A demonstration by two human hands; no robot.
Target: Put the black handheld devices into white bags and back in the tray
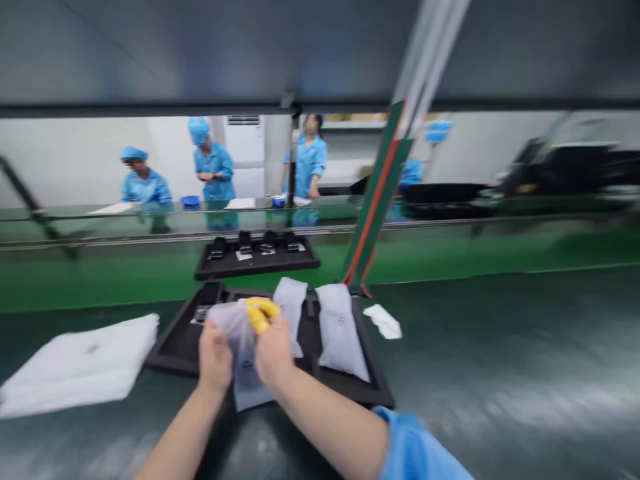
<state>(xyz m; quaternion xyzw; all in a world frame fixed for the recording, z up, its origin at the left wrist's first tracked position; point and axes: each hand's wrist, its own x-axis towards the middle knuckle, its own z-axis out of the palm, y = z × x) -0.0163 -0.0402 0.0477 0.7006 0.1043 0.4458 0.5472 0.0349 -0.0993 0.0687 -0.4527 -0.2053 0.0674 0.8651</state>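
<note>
A translucent white plastic bag [247, 383] hangs between my two hands over the front edge of a black tray [377, 393]. The fingers of my left hand [216, 353] are closed on the bag's left side near its top. Yellow finger cots cover fingers of my right hand [274, 347], which grips the bag's upper right edge. Whether anything is inside this bag cannot be made out. Behind my right hand, a filled white bag [291, 303] lies in the tray. Another filled bag [343, 330] is at the tray's right, and a black device [210, 293] at its back left.
A stack of flat white bags [83, 363] lies left of the tray. A second black tray [257, 265] with several black devices stands behind on the green belt [425, 260]. A slanted post [377, 193] and crumpled white paper [384, 321] are at right. Co-workers [215, 163] stand beyond.
</note>
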